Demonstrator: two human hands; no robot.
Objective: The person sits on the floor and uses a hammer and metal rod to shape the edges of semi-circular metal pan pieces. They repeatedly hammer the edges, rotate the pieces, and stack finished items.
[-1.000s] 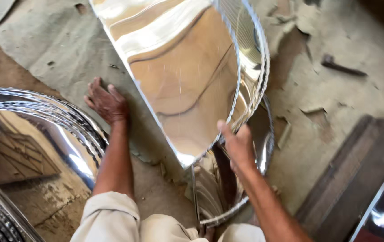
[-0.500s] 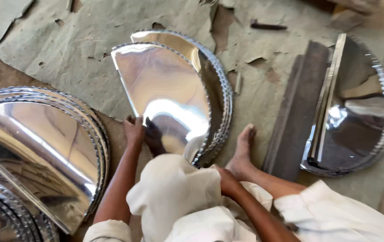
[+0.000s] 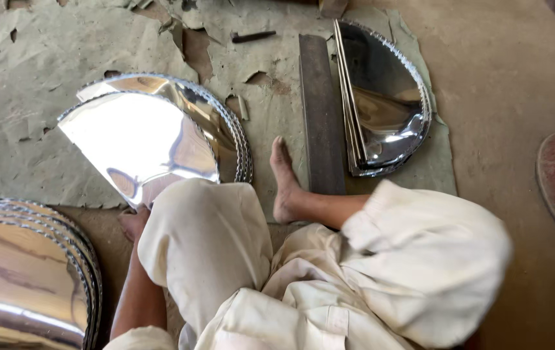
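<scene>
Steel half-disc [image 3: 138,146], scalloped rim, lies flat on same-shaped stack [image 3: 226,129] on torn ground sheet [image 3: 25,97], edges aligned. Left hand [image 3: 134,221] at its near corner, knee-hidden; grip unclear. Right hand unseen.

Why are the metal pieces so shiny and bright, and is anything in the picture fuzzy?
In the head view, the fan-shaped metal sheet mirrors the light, so its middle glares nearly white; the half-round stack shows a smaller bright spot; the stack at lower left is streaky and soft; the left hand sits in shade and the cream trousers look slightly blurred.
</scene>
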